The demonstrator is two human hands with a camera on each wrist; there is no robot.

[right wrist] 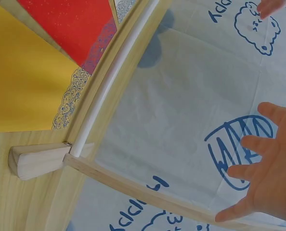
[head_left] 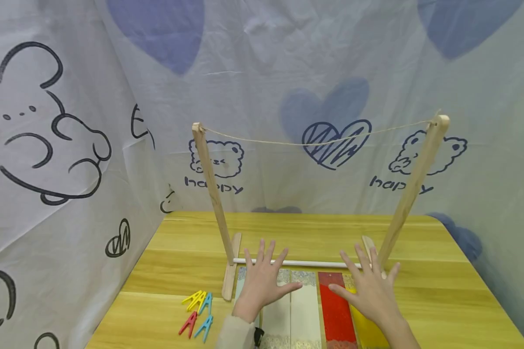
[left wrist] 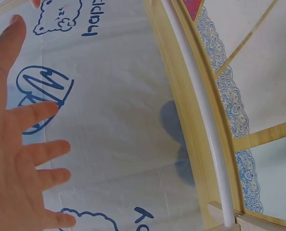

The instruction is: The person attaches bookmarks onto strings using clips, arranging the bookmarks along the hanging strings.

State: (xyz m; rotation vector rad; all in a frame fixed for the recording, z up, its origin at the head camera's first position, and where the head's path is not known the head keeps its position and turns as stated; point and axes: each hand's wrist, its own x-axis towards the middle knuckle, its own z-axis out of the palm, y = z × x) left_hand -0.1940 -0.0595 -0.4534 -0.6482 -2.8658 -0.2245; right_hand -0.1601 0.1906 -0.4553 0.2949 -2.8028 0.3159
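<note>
Hands (head_left: pixel 264 283) (head_left: pixel 370 293) outspread, coloured strips (head_left: pixel 337 317) below, backdrop (head_left: pixel 262 106) reading "happy"

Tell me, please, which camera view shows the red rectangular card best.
The head view, because it shows most of the red rectangular card. The right wrist view shows one cropped end; the left wrist view, only a small corner.

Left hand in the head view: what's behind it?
Parts of the white rod, tabletop and pale cards show around the left hand; whatever it covers cannot be seen.
</note>
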